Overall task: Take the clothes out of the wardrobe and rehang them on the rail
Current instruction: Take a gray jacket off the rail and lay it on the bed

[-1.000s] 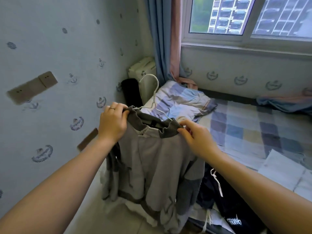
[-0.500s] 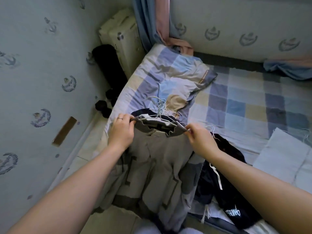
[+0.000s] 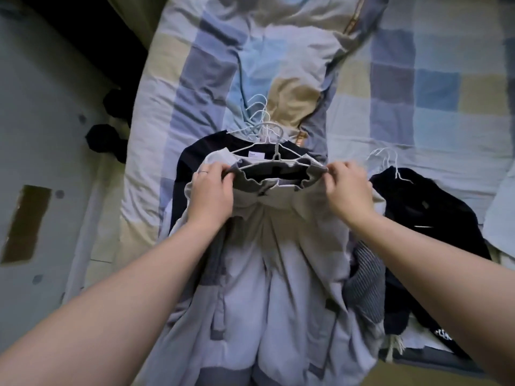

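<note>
Head view looks straight down on a bed. Grey sweater [image 3: 278,274] on a white hanger [image 3: 276,153] lies over the quilt [image 3: 434,87], neck end away from the person, body and hem draped back toward the near bed edge. Whether the collar is fully down on the pile or just above it, cannot tell.

Left hand [image 3: 211,190] grips the left end of the collar, fingers curled over the ribbed edge, ring visible. Right hand [image 3: 348,190] pinches the right end, thumb and fingertips closed on the fabric. The two-ended hold likely serves to stretch the neckline across the hanger arms so the sweater doesn't slide off – and to lay it flat rather than bunched.

Under the sweater sits a dark top [image 3: 200,154] on its own hanger, more hooks [image 3: 259,112] bunched just beyond it, all pointing the same way. Looks like a stack built so the hooks line up for one grab. Black garment [image 3: 434,218] with another hanger lies apart to the right, striped cloth [image 3: 367,277] beside the sweater's right side.

Wardrobe and rail not in view. Judgement: clothes are out and staged on the bed – rehanging not yet done
</note>
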### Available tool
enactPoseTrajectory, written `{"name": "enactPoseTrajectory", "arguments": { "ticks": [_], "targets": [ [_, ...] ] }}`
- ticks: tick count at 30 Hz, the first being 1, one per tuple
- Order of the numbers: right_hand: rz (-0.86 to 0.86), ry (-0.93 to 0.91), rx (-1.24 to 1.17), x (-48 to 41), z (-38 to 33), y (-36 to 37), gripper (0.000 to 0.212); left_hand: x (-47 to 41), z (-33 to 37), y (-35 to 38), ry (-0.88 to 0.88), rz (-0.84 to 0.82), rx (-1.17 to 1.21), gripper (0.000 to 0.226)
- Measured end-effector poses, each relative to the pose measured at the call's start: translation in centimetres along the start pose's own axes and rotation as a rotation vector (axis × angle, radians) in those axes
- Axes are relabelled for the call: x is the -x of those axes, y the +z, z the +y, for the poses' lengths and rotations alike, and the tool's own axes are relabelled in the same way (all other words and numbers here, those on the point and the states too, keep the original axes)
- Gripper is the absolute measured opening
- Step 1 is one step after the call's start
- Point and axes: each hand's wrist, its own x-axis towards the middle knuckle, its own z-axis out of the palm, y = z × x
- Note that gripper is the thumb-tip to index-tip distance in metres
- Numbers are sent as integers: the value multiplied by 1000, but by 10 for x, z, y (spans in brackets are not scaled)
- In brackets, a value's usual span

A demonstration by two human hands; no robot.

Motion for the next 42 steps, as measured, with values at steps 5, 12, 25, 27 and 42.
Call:
{"name": "enactPoseTrajectory", "arguments": {
  "ticks": [5, 12, 25, 27, 42],
  "targets": [
    [-50, 43, -90, -59, 15, 61, 19, -55, -22, 45, 24, 4, 6, 30],
    [-68, 73, -173, -95, 21, 84, 40, -92, -38, 73, 62, -112, -39, 56],
    [-237, -185, 142, 15, 10, -34, 60, 38, 36, 3, -79, -225, -187, 68],
    [-232, -231, 193, 38, 11, -58, 61, 66, 55, -13, -159, -205, -141, 68],
    [-403, -614, 293, 206, -3, -174, 64, 293, 139, -104, -407, -70, -96, 75]
  ]
}}
